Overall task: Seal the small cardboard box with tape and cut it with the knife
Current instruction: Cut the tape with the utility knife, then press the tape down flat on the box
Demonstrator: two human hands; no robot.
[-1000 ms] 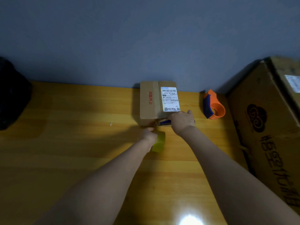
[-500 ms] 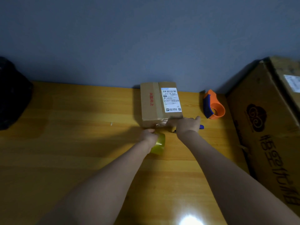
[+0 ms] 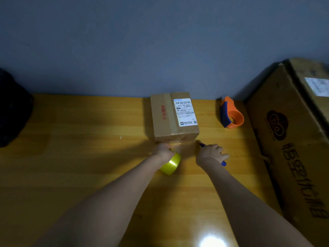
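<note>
A small cardboard box point(image 3: 170, 116) with a white shipping label stands on the wooden table point(image 3: 80, 157) against the wall. Clear tape runs along its top seam and down its near face. My left hand point(image 3: 162, 150) grips a yellow tape roll point(image 3: 170, 164) just in front of the box's near left corner. A shiny strip of tape stretches from the roll up to the box. My right hand point(image 3: 209, 154) is closed around a blue knife point(image 3: 223, 163), its tip pointing at the box's near right corner.
An orange and blue tape dispenser point(image 3: 230, 115) lies to the right of the box. A large cardboard carton point(image 3: 292, 139) fills the right side. A dark bag point(image 3: 12, 109) sits at the table's far left. A lamp glare shows at the near edge.
My right hand with the knife has moved right and back from the box's near face. The left hand and tape roll have stayed in front of the box.
</note>
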